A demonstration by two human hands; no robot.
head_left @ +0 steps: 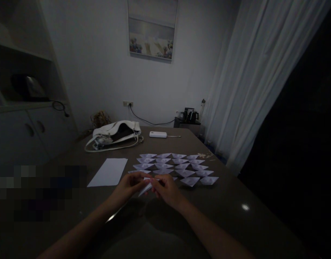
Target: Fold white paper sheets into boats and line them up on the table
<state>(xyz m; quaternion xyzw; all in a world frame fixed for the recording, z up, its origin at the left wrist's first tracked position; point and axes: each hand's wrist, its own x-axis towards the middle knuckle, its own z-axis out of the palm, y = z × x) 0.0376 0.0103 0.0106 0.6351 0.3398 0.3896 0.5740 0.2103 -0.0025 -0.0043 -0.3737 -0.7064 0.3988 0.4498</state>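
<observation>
My left hand [129,187] and my right hand [166,189] meet above the dark table [235,212], both pinched on one small folded white paper piece [146,187] held between them. Just beyond my fingers lie several finished folded paper pieces [176,167] in neat rows on the table. A flat white sheet of paper [109,172] lies to the left of the rows, close to my left hand.
A white handbag [115,135] and a white power bank [158,134] with a cable sit at the table's far side. A kettle set [189,115] stands on a low stand by the wall. Cupboards stand left, curtains right.
</observation>
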